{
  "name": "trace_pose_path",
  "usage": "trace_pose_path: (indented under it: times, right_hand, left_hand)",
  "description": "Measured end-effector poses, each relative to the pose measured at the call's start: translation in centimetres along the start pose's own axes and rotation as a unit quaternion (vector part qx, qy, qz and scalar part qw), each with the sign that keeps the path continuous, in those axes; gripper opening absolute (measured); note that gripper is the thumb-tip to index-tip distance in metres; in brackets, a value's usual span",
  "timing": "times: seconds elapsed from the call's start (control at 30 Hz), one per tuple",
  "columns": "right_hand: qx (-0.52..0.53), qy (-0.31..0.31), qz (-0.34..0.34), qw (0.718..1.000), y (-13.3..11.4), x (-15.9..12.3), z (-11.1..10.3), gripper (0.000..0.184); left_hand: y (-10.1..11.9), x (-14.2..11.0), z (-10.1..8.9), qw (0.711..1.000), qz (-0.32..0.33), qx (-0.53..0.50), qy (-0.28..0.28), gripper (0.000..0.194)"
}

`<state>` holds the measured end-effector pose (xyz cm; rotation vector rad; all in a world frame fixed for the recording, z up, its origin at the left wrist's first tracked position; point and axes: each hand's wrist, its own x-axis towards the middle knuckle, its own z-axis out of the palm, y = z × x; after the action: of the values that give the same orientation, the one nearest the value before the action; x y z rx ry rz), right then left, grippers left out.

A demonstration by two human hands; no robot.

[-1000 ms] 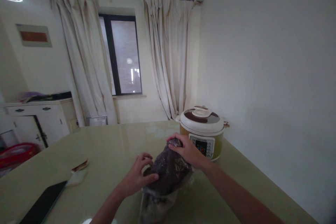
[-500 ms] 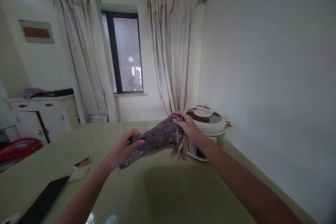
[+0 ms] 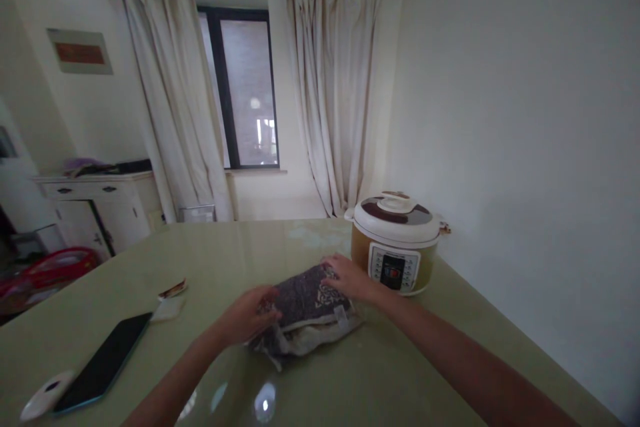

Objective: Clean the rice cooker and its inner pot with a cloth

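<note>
A dark patterned cloth, folded over with a pale underside showing, lies on the green glossy table. My left hand rests on its left edge, fingers curled on the fabric. My right hand presses on its far right corner, fingers bent over the edge. Both forearms reach in from the bottom of the view.
A white and gold pressure cooker stands just right of the cloth near the wall. A dark tablet, a white mouse and a small packet lie at the left. A white cabinet and curtains stand behind.
The cloth was lifted off the table between both hands half a second ago; it now lies flat on the table, folded, with both hands still on it.
</note>
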<state>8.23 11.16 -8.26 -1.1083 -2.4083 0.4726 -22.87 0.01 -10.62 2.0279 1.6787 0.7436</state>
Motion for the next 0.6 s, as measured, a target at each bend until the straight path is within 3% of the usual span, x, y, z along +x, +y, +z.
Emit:
trace_pose_path:
  times: [0.1, 0.2, 0.3, 0.43, 0.53, 0.6]
  right_hand:
    - [-0.093, -0.095, -0.085, 0.987, 0.5, -2.4, 1.2, 0.057]
    - [-0.22, -0.151, -0.139, 0.954, 0.9, -3.4, 1.9, 0.042]
    - [-0.251, -0.15, -0.137, 0.946, 0.9, -3.3, 2.2, 0.018]
    - [-0.258, -0.11, -0.122, 0.952, 0.5, -2.8, 1.7, 0.02]
    - [-0.251, -0.085, -0.129, 0.956, 0.1, -3.3, 1.4, 0.021]
    - [-0.256, -0.097, -0.162, 0.948, 0.0, -3.8, 1.6, 0.03]
  left_hand:
    - [-1.1, -3.0, 1.8, 0.997, 0.018, 0.066, -0.028, 0.048]
    - [-1.9, -3.9, 2.2, 0.996, 0.029, 0.08, -0.027, 0.03]
    - [-2.1, -3.8, 1.7, 0.997, 0.022, 0.065, -0.024, 0.021]
    - [-1.2, -5.1, 0.6, 0.999, 0.034, -0.02, 0.024, 0.023]
    - [-0.6, -7.1, 0.4, 0.996, 0.03, -0.056, -0.065, 0.03]
    - [-0.7, -8.1, 0.8, 0.993, -0.001, -0.017, -0.113, 0.033]
